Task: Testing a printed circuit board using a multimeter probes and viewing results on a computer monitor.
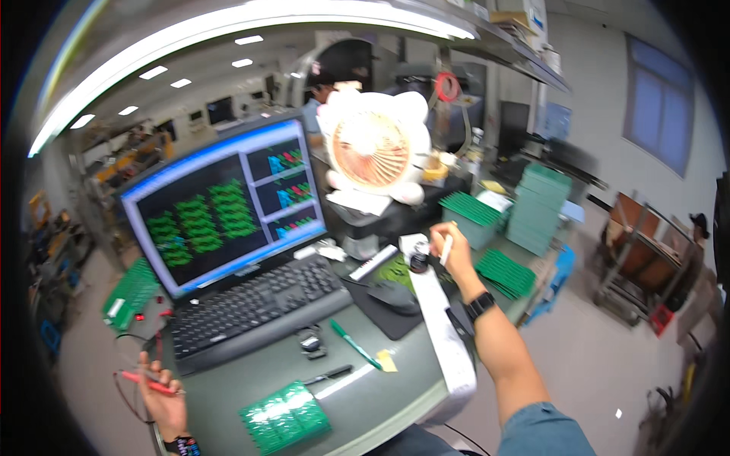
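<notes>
Nearest lay a green circuit-board panel [285, 416], likely stiff and light, best edge-held, while left fingers [152, 380] pinched a red probe [148, 382] and the right hand [450, 254] gripped a white pen [445, 249].

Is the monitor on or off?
On: the monitor glows with green board shapes on black and a blue frame, behind the keyboard.

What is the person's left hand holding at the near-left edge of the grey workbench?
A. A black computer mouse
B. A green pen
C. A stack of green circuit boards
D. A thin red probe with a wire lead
D: the left hand grips a thin red probe with a wire lead trailing off, while the green pen, black computer mouse and green circuit boards lie untouched on the grey workbench.
</notes>
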`<state>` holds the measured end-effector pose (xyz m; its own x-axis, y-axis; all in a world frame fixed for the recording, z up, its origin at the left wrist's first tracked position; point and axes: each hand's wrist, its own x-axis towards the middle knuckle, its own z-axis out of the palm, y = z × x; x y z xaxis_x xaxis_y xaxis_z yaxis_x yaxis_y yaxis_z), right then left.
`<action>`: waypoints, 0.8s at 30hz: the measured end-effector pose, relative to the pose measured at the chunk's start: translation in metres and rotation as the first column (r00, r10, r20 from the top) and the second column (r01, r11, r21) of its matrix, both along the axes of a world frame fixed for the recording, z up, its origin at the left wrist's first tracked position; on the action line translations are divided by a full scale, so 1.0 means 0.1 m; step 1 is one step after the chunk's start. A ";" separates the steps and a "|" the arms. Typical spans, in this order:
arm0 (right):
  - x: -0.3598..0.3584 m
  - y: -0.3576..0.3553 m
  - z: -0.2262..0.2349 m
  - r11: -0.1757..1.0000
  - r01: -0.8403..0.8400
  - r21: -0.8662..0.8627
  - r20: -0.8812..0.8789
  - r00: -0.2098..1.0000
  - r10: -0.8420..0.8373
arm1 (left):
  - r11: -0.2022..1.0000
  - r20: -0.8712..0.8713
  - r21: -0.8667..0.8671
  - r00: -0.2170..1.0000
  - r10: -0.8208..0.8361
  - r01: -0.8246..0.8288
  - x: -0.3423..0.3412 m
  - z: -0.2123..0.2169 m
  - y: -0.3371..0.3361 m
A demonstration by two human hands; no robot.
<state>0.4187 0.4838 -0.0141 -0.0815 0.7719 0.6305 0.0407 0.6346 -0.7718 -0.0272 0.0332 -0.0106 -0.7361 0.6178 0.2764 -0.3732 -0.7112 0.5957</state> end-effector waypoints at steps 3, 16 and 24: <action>0.02 0.07 -0.03 0.997 0.001 -0.077 -0.029 1.000 -0.003 | 0.998 -0.017 0.021 0.998 -0.065 0.065 -0.22 -0.15 0.03; 0.40 -0.61 0.56 0.956 -0.141 -0.257 -0.061 0.990 0.130 | 0.998 0.042 0.015 0.997 -0.062 0.062 0.05 -0.13 0.11; 0.65 -2.12 0.98 0.820 -0.303 -0.486 -0.184 0.953 0.242 | 1.000 0.086 0.002 0.996 -0.019 0.019 0.08 -0.14 0.10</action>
<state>0.4839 0.2722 0.0838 -0.2901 0.9401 0.1789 -0.1791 0.1304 -0.9752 -0.0197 0.0429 -0.0248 -0.7451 0.6319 0.2131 -0.4369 -0.7040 0.5599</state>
